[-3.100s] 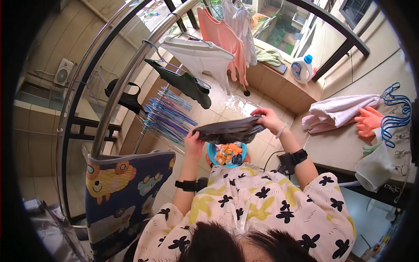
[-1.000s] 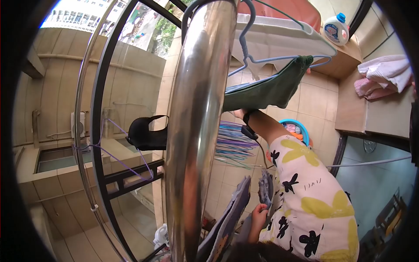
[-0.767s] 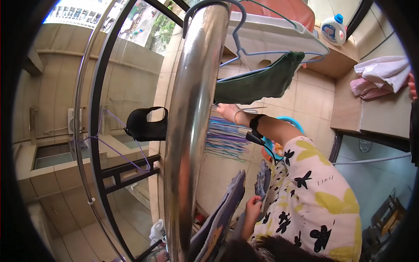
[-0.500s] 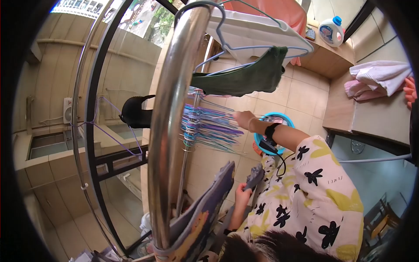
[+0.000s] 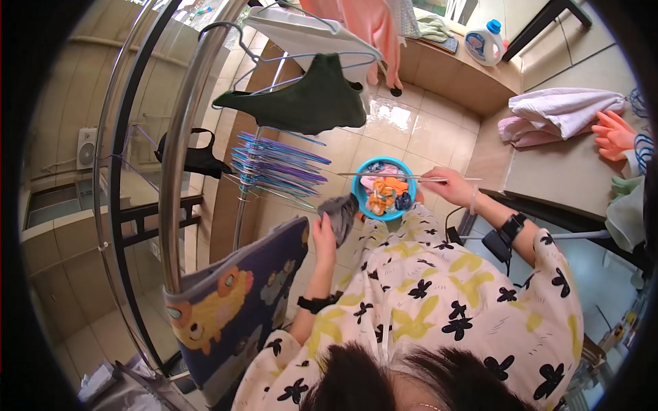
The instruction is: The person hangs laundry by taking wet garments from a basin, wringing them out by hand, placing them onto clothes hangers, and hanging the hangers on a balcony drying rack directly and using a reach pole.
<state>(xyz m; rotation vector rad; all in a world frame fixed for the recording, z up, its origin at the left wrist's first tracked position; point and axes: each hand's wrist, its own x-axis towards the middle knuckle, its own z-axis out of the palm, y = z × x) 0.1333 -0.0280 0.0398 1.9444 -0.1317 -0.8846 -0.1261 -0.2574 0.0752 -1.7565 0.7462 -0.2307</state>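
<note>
My left hand [image 5: 325, 234] grips a crumpled dark grey garment [image 5: 338, 216], its exact kind hidden by the folds. My right hand [image 5: 447, 186] is closed on a thin clothes hanger [image 5: 384, 176], seen nearly edge-on and stretching across above the blue basin [image 5: 356, 195]. Inside the basin lie orange, pink and dark clothes [image 5: 386, 194]. Left of my hands, a dense bunch of blue and purple hangers [image 5: 281, 164] hangs on a metal stand. The grey garment is apart from the hanger.
A thick metal rail [image 5: 184, 137] carries a dark green top [image 5: 308, 96], a white cloth [image 5: 301, 35] and a patterned mat [image 5: 236, 308]. A black garment [image 5: 195, 154] hangs behind. Detergent [image 5: 484, 44], a pink cloth [image 5: 558, 113] and orange gloves [image 5: 612, 133] sit on ledges at right.
My right hand has moved from the bunch of hangers to the right, now with a hanger in it. My left hand has risen with the grey garment. The head view has shifted.
</note>
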